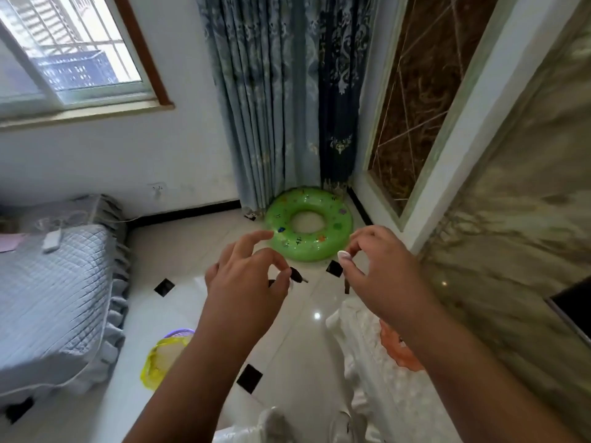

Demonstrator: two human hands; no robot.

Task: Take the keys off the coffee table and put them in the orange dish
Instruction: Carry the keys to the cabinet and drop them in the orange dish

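Both my hands are raised in front of me above the floor. My left hand [248,279] pinches a dark-headed key [297,276] between thumb and fingers, its tip pointing right. My right hand [380,276] pinches another dark key [347,286], which hangs down below the fingers and is mostly hidden. The orange dish [401,353] lies on a white lace-covered surface [361,340] at the lower right, partly hidden by my right forearm.
A green inflatable swim ring [308,223] lies on the tiled floor by the blue curtains [281,100]. A grey quilted sofa [54,302] stands on the left, with a yellow basket [160,356] beside it. A marble wall [518,219] runs along the right.
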